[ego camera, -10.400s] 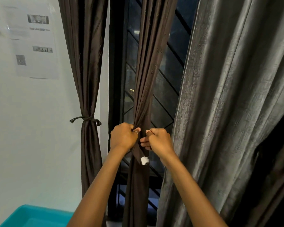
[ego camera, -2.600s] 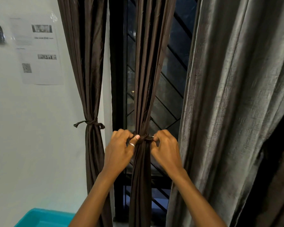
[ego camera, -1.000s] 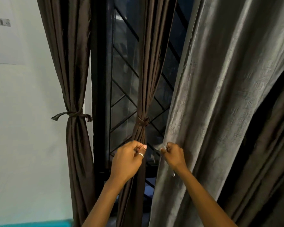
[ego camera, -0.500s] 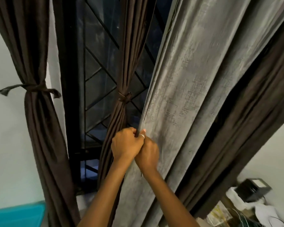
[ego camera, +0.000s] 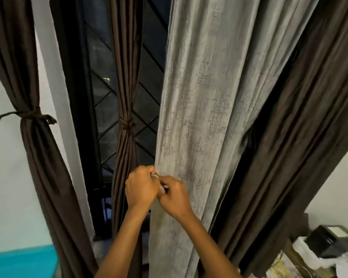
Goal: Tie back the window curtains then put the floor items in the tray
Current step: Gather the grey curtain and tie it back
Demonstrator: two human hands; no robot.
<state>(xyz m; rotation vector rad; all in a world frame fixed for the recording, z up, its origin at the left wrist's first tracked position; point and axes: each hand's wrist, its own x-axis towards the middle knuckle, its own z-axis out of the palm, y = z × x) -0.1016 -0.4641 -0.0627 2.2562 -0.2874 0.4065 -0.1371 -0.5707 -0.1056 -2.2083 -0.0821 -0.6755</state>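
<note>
Grey is the cloth in hand: the wide grey curtain (ego camera: 199, 117), of rough crosshatch weave with a faint shine, hangs loose in the middle of the view. Its long axis runs from the top down to the floor. Both hands meet at its left edge, low on the cloth. The left hand (ego camera: 142, 187) has its fingers curled round this edge. The right hand (ego camera: 175, 195), touching the left one, pinches the cloth there with thumb and forefinger; whether a tie strip is also between the fingers cannot be told. So the body of the curtain lies to the right of the hands, and the right hand is nearer to it; probably it must reach across to gather the folds. On the left, the wall-side brown curtain (ego camera: 34, 147) and the middle brown curtain (ego camera: 127, 87), which hangs before the black window grille (ego camera: 102, 121), are already bound at the waist. The right brown curtain (ego camera: 293, 137) hangs untied. The turquoise plastic tray (ego camera: 20, 261) is at the lower left corner, well apart.
</note>
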